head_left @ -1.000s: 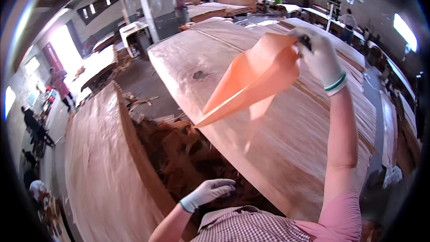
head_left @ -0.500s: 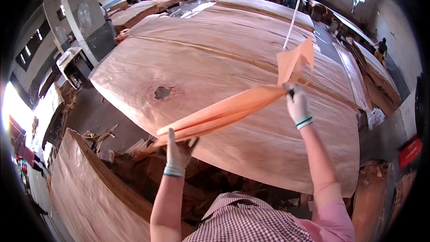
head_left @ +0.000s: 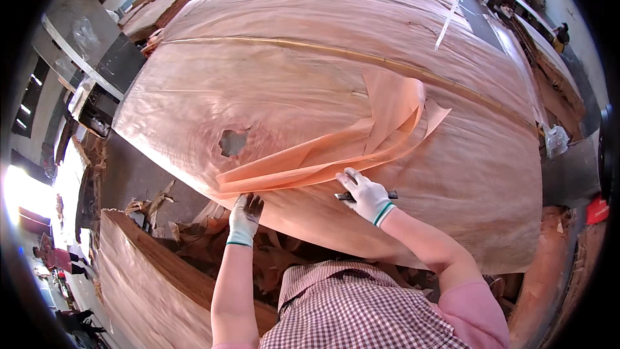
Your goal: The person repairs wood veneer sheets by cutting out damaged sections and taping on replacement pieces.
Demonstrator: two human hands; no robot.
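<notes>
Two gloved hands, left hand and right hand, on one veneer strip.

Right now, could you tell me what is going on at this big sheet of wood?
A person in white work gloves leans over a large veneer sheet that has a knot hole. A loose, folded strip of veneer lies on it. The left hand presses flat on the strip's near edge. The right hand rests beside it and holds a small dark tool. Veneer scraps lie heaped below the sheet's edge.
</notes>
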